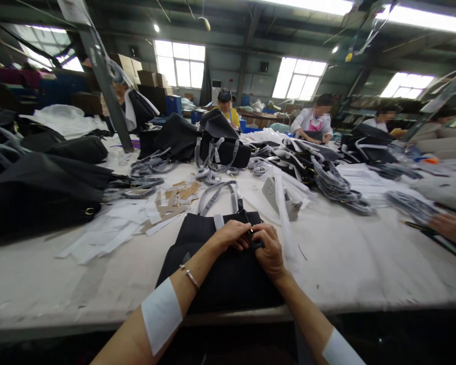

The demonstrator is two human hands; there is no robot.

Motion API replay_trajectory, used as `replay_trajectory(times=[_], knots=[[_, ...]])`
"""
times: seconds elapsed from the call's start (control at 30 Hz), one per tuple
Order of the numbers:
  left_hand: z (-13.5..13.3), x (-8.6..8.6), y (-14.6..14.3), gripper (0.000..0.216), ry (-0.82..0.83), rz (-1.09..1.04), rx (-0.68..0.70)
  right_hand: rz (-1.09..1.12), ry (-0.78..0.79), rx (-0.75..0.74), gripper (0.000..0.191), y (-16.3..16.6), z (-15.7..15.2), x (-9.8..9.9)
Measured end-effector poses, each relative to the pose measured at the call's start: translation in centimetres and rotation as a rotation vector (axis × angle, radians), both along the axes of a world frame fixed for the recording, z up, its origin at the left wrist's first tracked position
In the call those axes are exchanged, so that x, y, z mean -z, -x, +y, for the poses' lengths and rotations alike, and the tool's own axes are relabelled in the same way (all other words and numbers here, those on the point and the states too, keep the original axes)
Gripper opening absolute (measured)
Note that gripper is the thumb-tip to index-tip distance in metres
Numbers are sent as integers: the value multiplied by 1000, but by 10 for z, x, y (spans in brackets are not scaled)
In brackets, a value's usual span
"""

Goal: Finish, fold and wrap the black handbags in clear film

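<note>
A black handbag [228, 284] lies flat on the table before me, its film-wrapped handle [217, 195] stretched out toward the far side. Over the bag's upper right part, my left hand [233, 235] is closed in a pinch at a small shiny metal fitting [250, 231] by the base of a handle. Right beside it, my right hand [269, 249] has its fingers curled round a short dark strap-like piece [257, 244]. The fingertips of both hands nearly meet, and they hide most of the fitting. A white strip [218, 221] lies across the bag's top edge.
Paper and card scraps [117, 223] lie to the left, near a large black bag [41, 195]. A grey block [275, 195] with white wrapping stands behind my right hand. Bags with wrapped straps [319, 172] are heaped beyond. A co-worker's hand [452, 228] is at far right.
</note>
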State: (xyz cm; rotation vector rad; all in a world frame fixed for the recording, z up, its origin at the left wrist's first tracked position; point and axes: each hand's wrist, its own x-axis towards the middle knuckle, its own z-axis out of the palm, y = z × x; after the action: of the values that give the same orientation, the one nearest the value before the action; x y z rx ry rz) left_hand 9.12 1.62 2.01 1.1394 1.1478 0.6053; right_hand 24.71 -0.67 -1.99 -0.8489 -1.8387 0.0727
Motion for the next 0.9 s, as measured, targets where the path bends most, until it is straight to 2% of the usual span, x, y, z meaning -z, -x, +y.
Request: replay_trajectory(times=[0.13, 0.27, 0.37, 0.53, 0.6, 0.7, 0.77, 0.83, 0.9], knots=[[3, 4, 2, 36, -23, -134, -43, 11, 23, 54, 26, 1, 1, 3], [9, 9, -3, 31, -31, -150, -125, 18, 60, 104, 26, -1, 2, 9], [14, 17, -7, 31, -72, -162, -177, -53, 71, 105, 31, -5, 4, 11], [15, 34, -8, 29, -165, -255, -171, -147, 56, 112, 22, -9, 5, 11], [14, 40, -9, 23, -173, -276, -207, -183, 64, 95, 21, -12, 2, 7], [15, 45, -11, 17, -151, -241, -286, -221, 90, 35, 22, -15, -4, -6], [16, 46, -14, 15, -168, -160, -307, -193, 105, 50, 20, -11, -1, -23], [17, 47, -19, 13, -241, -85, -284, -164, 124, 94, 17, 6, 9, -43], [20, 49, -25, 9, -392, -37, -257, -195, 172, 57, 15, 35, 25, -63]])
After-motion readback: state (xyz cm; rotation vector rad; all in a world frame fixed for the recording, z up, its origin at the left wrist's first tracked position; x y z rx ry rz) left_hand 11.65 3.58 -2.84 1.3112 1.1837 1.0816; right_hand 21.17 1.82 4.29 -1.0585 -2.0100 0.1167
